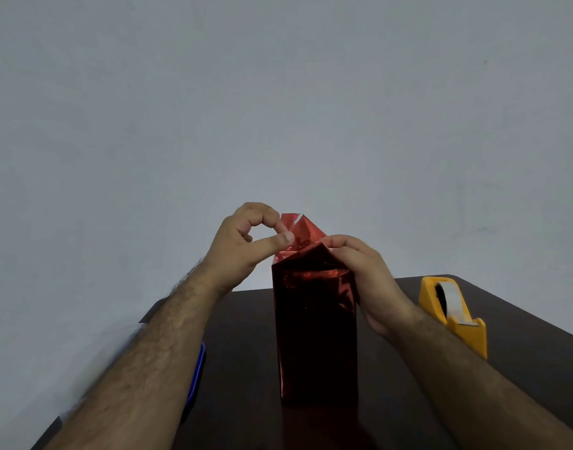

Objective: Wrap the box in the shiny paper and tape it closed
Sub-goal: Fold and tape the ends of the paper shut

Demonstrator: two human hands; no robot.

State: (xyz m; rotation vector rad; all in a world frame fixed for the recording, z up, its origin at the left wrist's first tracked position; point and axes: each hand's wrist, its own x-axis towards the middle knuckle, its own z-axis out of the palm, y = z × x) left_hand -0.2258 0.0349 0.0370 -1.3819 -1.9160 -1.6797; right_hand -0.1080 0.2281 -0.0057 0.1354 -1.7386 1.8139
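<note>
Upright box (316, 332), paper (299, 230) flaps open above both my hands.
Left hand (242, 251) pinches the flap; right hand (363, 274) grips the top edge.

Head-worn view, forward and downward.

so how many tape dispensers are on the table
1: the yellow tape dispenser stands on the dark table, right of the red wrapped box, beyond the right forearm. The arms could hide another.

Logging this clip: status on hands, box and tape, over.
Left hand pinches red paper flaps at the top. Right hand grips the upright wrapped box. Top end unsealed. Yellow tape dispenser at right, untouched; nothing blocking.
</note>
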